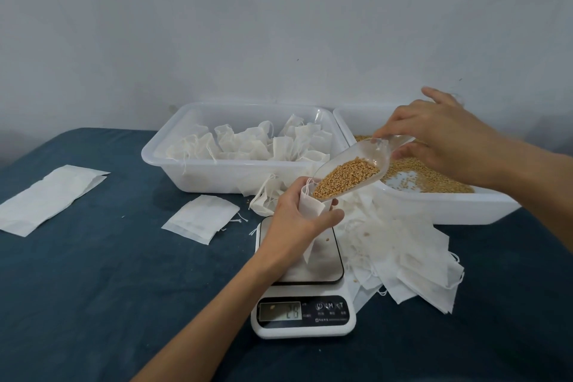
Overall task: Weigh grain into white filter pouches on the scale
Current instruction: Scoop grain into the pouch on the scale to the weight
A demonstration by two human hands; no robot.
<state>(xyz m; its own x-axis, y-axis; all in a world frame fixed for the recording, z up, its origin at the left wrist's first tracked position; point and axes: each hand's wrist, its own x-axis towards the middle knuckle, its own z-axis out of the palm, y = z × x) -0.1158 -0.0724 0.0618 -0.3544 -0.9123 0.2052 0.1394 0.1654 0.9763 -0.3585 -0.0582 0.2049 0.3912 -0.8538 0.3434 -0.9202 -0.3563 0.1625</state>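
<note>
- Over the scale [302, 285], left hand [299, 220] fingers curl round an open pouch [311, 206].
- Right hand [440, 136] pinches the scoop [350, 169], grain [344, 178] at the pouch mouth.
- Filled pouches fill the left tub [186, 170]; many empties [412, 257] remain.

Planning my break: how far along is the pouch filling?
Done: tied pouches fill the left white plastic tub. In hand: left hand holds an open white pouch over the scale; right hand tips a clear scoop of grain. Left: a heap of empty pouches.
</note>
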